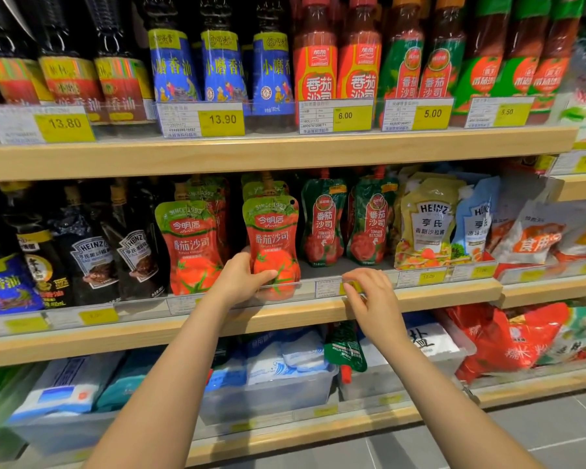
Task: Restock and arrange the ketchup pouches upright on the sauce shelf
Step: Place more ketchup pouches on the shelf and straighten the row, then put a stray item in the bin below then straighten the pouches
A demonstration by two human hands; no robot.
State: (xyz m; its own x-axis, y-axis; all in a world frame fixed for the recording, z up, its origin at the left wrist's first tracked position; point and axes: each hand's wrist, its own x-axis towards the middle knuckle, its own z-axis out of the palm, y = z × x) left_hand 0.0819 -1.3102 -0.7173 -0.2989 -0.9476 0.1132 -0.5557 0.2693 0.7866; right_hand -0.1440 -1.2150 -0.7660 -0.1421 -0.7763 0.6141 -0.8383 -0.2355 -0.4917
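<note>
— Being steadied at the middle of the sauce shelf (420,292), the front red ketchup pouch (272,238) is being gripped low on its body by the left hand (242,277); the thumb is being laid across the printed tomato and the fingers are being wrapped behind, probably so the soft base is being pressed flat and the pouch is being kept upright.

— And what is being done at three o'clock of it?

— The right hand (369,292) is being rested on the clear price rail (329,286), fingers curled and loosely bunched over a yellow tag; nothing is being held in it, as far as can be seen. It is judged that the rail is being braced or a tag nudged.

— What is being lined up around the pouch?

— At nine o'clock a second red pouch (190,245) is being stood just beside it, with more of the same being stacked behind both. At three o'clock, past an open gap, two green ketchup pouches (349,221) are being kept upright.

— Is anything being left out of place?

— At six o'clock, on the shelf below, a green pouch (345,350) is being left hanging spout-down over the salt bins (271,390); it is judged to belong in that gap.
</note>
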